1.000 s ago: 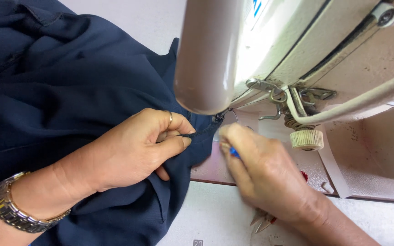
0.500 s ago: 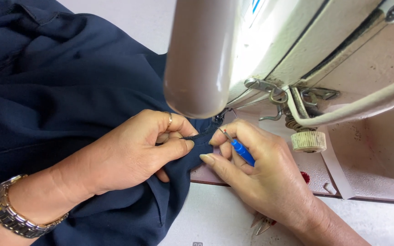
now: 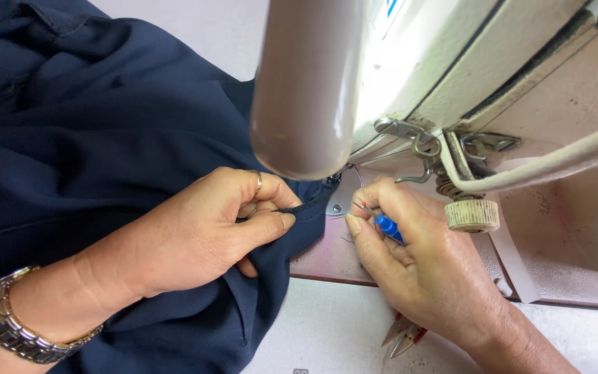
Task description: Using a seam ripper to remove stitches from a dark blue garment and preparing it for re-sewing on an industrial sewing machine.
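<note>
Navy blue woven fabric (image 3: 105,138) is being pinched taut at centre frame beneath the cream metal sewing machine (image 3: 451,76).
Left hand (image 3: 195,235) is clamping its edge between thumb and fingers (keeping the seam exposed), while right hand (image 3: 417,263), fingers closed on a small blue-handled seam ripper (image 3: 385,225), is working at it.

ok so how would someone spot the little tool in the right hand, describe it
Start at the big cream sewing machine and drop to the pinkish plate below its head. The right hand rests there, pinching a small seam-ripper-like tool between thumb and fingers. Its bright blue handle and thin metal tip stand out against the navy fabric.
</note>
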